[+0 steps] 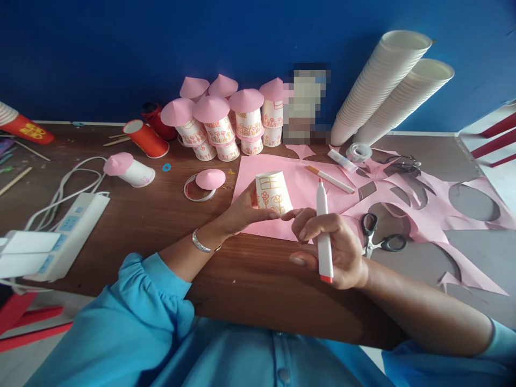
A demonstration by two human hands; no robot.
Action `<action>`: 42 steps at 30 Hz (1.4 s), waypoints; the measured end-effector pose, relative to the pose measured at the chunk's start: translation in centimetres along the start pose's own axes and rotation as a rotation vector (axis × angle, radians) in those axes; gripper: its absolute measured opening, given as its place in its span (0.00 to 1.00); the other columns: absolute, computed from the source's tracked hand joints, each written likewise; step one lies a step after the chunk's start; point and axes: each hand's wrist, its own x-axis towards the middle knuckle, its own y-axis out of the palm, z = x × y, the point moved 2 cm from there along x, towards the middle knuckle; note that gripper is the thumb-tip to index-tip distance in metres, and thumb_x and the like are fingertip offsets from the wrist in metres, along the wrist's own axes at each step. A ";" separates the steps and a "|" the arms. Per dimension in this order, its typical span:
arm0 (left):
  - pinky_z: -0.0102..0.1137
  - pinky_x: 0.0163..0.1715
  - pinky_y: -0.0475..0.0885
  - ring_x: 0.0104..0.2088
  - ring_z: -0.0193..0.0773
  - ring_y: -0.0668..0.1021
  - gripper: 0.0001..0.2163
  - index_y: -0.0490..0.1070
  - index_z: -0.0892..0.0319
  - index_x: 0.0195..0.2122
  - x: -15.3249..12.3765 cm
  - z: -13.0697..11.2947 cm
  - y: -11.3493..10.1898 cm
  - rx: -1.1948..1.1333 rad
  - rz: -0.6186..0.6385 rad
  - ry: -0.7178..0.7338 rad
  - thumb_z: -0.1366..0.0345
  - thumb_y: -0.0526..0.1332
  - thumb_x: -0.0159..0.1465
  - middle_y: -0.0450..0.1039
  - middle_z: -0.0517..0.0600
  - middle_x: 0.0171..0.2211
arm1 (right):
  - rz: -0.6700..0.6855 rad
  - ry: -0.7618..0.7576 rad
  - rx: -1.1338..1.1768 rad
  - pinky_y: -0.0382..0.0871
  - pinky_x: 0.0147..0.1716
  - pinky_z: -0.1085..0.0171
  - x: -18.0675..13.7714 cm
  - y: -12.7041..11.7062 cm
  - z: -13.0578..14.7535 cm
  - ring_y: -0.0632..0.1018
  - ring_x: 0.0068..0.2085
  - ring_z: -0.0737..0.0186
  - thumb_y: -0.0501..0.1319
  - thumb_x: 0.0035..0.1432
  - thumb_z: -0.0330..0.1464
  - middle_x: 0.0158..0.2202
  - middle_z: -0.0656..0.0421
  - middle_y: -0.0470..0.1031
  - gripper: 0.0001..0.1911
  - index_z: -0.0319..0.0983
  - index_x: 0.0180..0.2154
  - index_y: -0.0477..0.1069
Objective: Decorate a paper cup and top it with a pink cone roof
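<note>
My left hand grips a white paper cup, turned bottom up, with a yellow window and red and yellow flowers drawn on it. In my right hand is a white marker with an orange-red tip pointing up, held away from the cup's wall. The fingertips of that hand reach close to the cup's lower edge; whether they touch it I cannot tell. Under both hands lies a pink paper sheet, and on it rests a second marker with an orange cap.
Decorated cups with pink cone roofs stand stacked at the back. Tall white cup stacks lean against the blue wall. Scissors, tape and pink paper scraps lie right. A power strip and cords lie left.
</note>
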 end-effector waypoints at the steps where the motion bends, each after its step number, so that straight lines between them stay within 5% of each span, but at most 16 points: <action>1: 0.42 0.51 0.73 0.49 0.48 0.77 0.26 0.73 0.57 0.46 0.0 0.0 0.0 0.002 0.003 0.000 0.59 0.81 0.49 0.76 0.50 0.41 | -0.002 0.005 0.002 0.81 0.51 0.47 0.0 0.0 0.0 0.77 0.35 0.62 0.70 0.60 0.27 0.32 0.64 0.70 0.17 0.46 0.47 0.68; 20: 0.38 0.44 0.76 0.43 0.45 0.79 0.30 0.72 0.56 0.51 -0.4 -0.7 0.9 0.097 0.033 -0.014 0.62 0.81 0.49 0.77 0.50 0.41 | -0.034 0.123 0.008 0.73 0.35 0.59 -0.4 -0.2 -0.8 0.73 0.34 0.62 0.69 0.61 0.27 0.35 0.61 0.69 0.15 0.45 0.45 0.67; 25: 0.38 0.49 0.74 0.48 0.44 0.78 0.30 0.73 0.56 0.53 0.2 -0.1 -0.2 0.005 -0.039 0.027 0.59 0.80 0.51 0.77 0.50 0.45 | -0.032 -0.050 -0.270 0.73 0.30 0.61 -0.3 -0.6 -1.0 0.76 0.34 0.60 0.69 0.61 0.25 0.34 0.61 0.71 0.19 0.45 0.48 0.66; 29: 0.38 0.50 0.75 0.47 0.44 0.80 0.28 0.73 0.56 0.52 0.4 -0.1 -0.7 -0.130 -0.008 0.071 0.58 0.80 0.52 0.79 0.51 0.45 | -0.006 -0.193 -0.619 0.81 0.41 0.49 -0.3 -1.1 -2.5 0.82 0.47 0.48 0.71 0.62 0.30 0.48 0.49 0.79 0.25 0.46 0.56 0.63; 34: 0.44 0.53 0.75 0.52 0.52 0.82 0.28 0.74 0.56 0.55 0.1 -0.1 -0.6 -0.176 0.085 0.021 0.58 0.78 0.56 0.81 0.57 0.51 | -0.038 -0.137 -0.686 0.72 0.63 0.34 0.0 -1.9 -4.6 0.71 0.69 0.39 0.72 0.61 0.32 0.68 0.42 0.69 0.36 0.46 0.64 0.58; 42: 0.48 0.59 0.73 0.62 0.60 0.76 0.32 0.73 0.54 0.60 -0.1 0.1 -0.8 -0.089 0.212 0.035 0.56 0.78 0.55 0.75 0.60 0.61 | -0.032 -0.130 -0.688 0.74 0.62 0.37 -0.1 -2.4 -5.4 0.73 0.68 0.41 0.71 0.62 0.31 0.69 0.42 0.69 0.36 0.45 0.66 0.58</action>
